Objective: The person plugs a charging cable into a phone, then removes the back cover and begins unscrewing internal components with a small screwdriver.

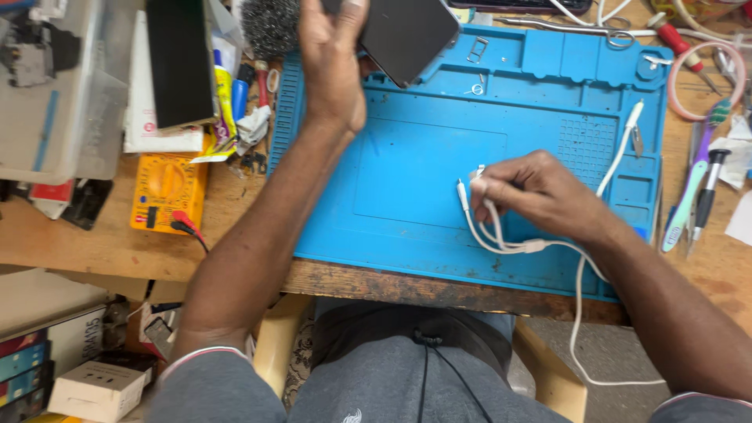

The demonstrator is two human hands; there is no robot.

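My left hand point(333, 59) grips a dark smartphone point(407, 35) at the top of the view, holding it tilted above the far edge of the blue silicone work mat point(423, 168). My right hand point(540, 192) rests on the mat and pinches a white multi-head charging cable point(489, 227) near its plugs. The cable loops on the mat, then trails off the table's front edge toward my lap. Another white lead point(623, 145) runs up the mat's right side.
A yellow multimeter point(166, 192) with red and black probes lies left of the mat. Boxes, a tube and a wire wool ball point(270, 27) crowd the far left. Tweezers, screwdrivers point(709, 188) and a pink cable coil point(709, 78) lie at the right. Boxes sit on the floor at lower left.
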